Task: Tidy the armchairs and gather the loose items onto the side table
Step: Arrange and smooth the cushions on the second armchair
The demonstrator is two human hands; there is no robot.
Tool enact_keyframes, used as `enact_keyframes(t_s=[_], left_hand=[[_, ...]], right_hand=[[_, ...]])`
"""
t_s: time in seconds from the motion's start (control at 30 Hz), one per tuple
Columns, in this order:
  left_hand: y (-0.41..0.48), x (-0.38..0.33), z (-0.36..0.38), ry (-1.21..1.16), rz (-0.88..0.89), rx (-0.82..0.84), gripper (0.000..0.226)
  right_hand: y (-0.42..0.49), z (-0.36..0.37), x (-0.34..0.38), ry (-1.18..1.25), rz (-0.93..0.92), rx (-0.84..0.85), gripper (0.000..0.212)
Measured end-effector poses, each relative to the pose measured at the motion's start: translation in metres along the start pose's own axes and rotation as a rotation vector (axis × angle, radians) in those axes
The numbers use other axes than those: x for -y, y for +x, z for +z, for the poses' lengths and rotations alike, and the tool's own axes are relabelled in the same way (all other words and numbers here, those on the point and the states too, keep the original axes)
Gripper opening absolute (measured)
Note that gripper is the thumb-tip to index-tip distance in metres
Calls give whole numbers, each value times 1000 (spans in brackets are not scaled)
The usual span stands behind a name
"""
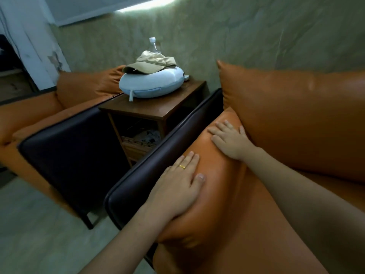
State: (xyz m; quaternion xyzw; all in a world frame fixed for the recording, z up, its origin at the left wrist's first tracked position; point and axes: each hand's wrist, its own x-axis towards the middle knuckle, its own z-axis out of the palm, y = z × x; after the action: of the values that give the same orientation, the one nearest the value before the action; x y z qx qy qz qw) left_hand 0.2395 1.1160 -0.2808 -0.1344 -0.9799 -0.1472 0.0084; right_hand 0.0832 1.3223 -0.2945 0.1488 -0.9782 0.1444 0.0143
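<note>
an orange armchair (276,214) is seen at right, a second armchair (29,115) at left, the wooden bench (158,108) between them. a pale neck pillow (150,85) is laid on the bench. the left hand (177,186) and right hand (231,142) are pressed flat on the near armrest (217,175), fingers (190,160) straight, nothing gripped. a tan cap (152,63) is set on the pillow, a bottle (153,44) behind.

cap (151,63) on neck pillow (152,84), pillow on side table (158,110)
</note>
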Motion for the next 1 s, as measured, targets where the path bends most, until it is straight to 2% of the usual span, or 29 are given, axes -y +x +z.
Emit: enact_keyframes(t_s=[0.13, 0.3, 0.5, 0.6, 0.77, 0.87, 1.0], left_hand=[[-31, 5, 3, -2, -36, -28, 64], [-73, 17, 6, -38, -37, -57, 52], [-118, 31, 21, -157, -91, -116, 46], [-122, 30, 27, -202, -87, -216, 48], [-124, 18, 35, -262, -121, -302, 71], [-123, 17, 41, -287, -124, -319, 84], [-117, 20, 46, -335, -108, -375, 83]], right_hand=[[33, -8, -18, -6, 111, 36, 54], [53, -9, -24, 6, 204, 32, 58], [24, 0, 0, 233, 374, -131, 63], [-26, 14, 18, 281, 322, -129, 64], [-123, 46, 46, 514, 161, -117, 61], [-163, 67, 61, 641, 158, -174, 62], [-187, 90, 94, 775, 199, -305, 62]])
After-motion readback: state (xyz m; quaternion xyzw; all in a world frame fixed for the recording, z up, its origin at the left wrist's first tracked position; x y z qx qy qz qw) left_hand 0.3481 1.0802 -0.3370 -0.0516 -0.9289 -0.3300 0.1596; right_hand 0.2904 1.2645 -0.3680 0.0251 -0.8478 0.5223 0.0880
